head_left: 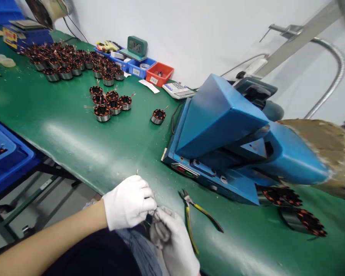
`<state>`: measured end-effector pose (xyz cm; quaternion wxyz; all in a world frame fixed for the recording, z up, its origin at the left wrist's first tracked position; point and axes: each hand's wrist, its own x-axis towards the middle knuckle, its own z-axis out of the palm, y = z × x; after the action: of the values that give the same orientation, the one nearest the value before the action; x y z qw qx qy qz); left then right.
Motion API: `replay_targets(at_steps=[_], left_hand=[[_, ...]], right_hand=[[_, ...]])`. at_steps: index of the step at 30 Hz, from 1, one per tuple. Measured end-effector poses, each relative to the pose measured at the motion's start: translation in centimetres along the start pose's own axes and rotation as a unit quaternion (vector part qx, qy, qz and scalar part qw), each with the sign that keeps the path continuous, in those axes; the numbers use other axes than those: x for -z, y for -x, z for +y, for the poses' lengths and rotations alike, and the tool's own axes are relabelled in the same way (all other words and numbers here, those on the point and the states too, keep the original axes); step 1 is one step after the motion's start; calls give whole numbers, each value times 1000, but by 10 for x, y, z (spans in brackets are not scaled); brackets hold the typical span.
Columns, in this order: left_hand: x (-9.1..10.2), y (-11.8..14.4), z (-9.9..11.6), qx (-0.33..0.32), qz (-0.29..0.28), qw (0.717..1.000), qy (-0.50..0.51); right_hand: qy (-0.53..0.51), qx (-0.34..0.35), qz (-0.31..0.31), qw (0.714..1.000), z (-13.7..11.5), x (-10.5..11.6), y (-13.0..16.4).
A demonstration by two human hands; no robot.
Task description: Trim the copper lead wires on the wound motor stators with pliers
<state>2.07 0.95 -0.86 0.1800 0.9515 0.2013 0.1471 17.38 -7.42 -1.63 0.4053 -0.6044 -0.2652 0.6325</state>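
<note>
My left hand (130,203), in a white glove, is closed with its fingers curled over. A thin copper-coloured wire end (137,172) sticks up behind its knuckles. My right hand (172,234), its glove greyed at the fingers, is closed in a pinch and meets the left fingertips above my lap. What the two hands grip is hidden by the gloves; a small dark part shows between them. Right of my hands, cutting pliers (188,199) with yellow-and-black handles lie on the green table (126,149), jaws apart.
A blue machine (218,119) stands on the right, with several wound motor stators (301,222) beyond it. One stator (158,116) sits alone mid-table; more stators (102,113) are grouped left. A red bin (160,74), calculator (178,90) and clock (137,46) line the wall.
</note>
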Motion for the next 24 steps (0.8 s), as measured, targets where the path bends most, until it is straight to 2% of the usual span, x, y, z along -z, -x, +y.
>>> replay_targets(at_steps=[2, 3, 5, 6, 7, 8, 9, 11, 12, 13, 14, 16, 17, 18, 19, 21, 24], left_hand=[[0, 0, 0, 6, 4, 1000, 3], [-1, 0, 0, 9, 9, 1000, 9], [-1, 1, 0, 9, 14, 1000, 19], [-1, 1, 0, 7, 15, 1000, 23], [-1, 1, 0, 5, 16, 1000, 26], [-1, 0, 0, 4, 19, 999, 28], [-1, 0, -1, 5, 22, 999, 30], [-1, 0, -1, 7, 28, 999, 31], [-1, 0, 0, 8, 30, 999, 28], [-2, 0, 0, 9, 28, 999, 24], [-2, 0, 0, 7, 27, 999, 21], [-2, 0, 1, 7, 21, 1000, 15], [-1, 0, 1, 8, 19, 1000, 13], [-1, 1, 1, 9, 17, 1000, 13], [-1, 1, 0, 12, 17, 1000, 15], [0, 1, -1, 24, 16, 999, 27], [0, 0, 0, 38, 19, 998, 47]], right_hand=[[-94, -76, -73, 990, -6, 2, -1], [-88, -90, -99, 987, -9, 5, -1], [28, -66, -94, 993, -13, 14, -1], [122, -22, -68, 990, -14, 18, -1], [226, 46, -35, 972, -15, 22, -1], [328, 137, -4, 935, -15, 26, -2], [412, 237, 24, 879, -14, 28, -2], [496, 408, 54, 764, -12, 29, -3], [506, 457, 65, 728, -10, 27, -3], [499, 466, 74, 727, -8, 23, -3], [468, 434, 82, 766, -5, 19, -3], [318, 290, 73, 900, 1, 8, -3], [228, 215, 64, 947, 3, 4, -2], [153, 161, 56, 974, 5, 3, -1], [99, 133, 51, 985, 5, 4, 1], [58, 133, 54, 988, 4, 14, 6], [-15, 139, 97, 985, -3, 35, 14]])
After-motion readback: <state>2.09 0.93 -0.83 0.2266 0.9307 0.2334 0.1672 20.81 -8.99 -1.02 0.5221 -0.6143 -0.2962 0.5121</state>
